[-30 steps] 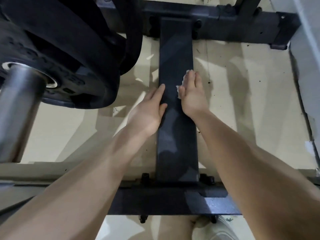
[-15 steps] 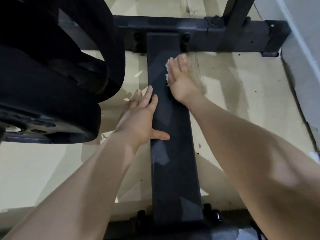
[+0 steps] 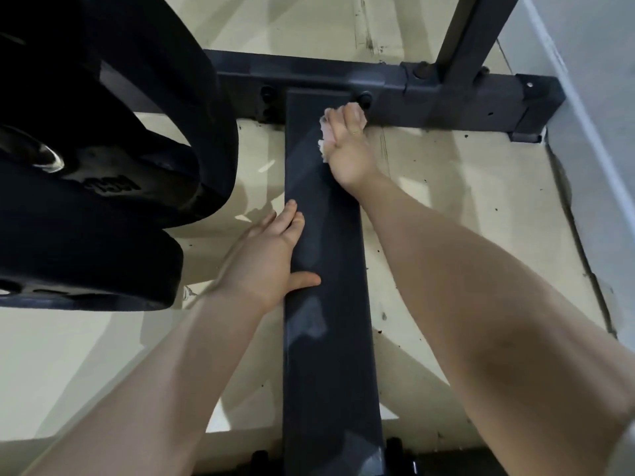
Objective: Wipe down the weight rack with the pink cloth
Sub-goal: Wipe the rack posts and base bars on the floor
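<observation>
The floor (image 3: 481, 207) is pale and speckled with dark grit. On it sits the rack (image 3: 326, 269), a dark frame whose flat bar runs from near to far down the middle and meets a cross bar (image 3: 309, 75) at the far end. A post (image 3: 470, 32) rises from the cross bar at far right. Black plates (image 3: 103, 166) hang at left, close above the floor.

The right hand (image 3: 347, 149) lies at the far end of the flat bar, on its right edge, just short of the cross bar and a bolt (image 3: 364, 97). Its fingers are straight and flat, pressing the cloth (image 3: 324, 132) onto the metal; only a pale, crumpled fringe of cloth shows past the fingers and along their left side. The left hand (image 3: 268, 262) rests about midway along the bar's left edge, fingers straight and pointing far, thumb spread across the top. It holds nothing and seems to brace the body.

Risks, as I judge them: the right fingertips are hard by the bolt and joint, so a further push could jam or scrape them, or snag the cloth. The cloth is bunched under the palm, so it may slip out and leave bare skin rubbing. The plates hang close to the left arm, and a raised elbow could knock them.
</observation>
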`<state>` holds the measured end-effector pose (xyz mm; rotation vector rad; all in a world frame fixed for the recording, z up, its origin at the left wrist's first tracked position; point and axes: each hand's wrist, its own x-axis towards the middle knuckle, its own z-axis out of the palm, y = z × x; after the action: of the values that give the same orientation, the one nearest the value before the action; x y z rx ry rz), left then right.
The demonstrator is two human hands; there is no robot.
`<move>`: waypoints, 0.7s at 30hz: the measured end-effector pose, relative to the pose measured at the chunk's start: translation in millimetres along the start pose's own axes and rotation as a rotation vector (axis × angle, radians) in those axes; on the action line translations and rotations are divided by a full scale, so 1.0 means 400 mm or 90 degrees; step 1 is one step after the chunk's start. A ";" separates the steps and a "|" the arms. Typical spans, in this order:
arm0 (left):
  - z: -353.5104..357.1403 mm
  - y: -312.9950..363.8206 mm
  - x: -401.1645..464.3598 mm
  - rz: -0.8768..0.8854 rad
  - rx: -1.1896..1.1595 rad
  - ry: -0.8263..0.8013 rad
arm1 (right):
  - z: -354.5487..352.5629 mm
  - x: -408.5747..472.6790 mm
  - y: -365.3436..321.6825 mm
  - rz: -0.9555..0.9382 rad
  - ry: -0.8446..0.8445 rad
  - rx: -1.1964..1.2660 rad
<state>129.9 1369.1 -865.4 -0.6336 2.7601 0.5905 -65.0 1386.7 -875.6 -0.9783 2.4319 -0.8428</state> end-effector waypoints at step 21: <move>0.071 0.086 -0.200 -0.261 -0.410 0.206 | 0.062 -0.614 0.027 0.139 -0.052 0.207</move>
<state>188.2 1438.8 -853.2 -1.5011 2.5520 1.3835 110.8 1560.1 -870.6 -0.6030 2.1914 -1.0526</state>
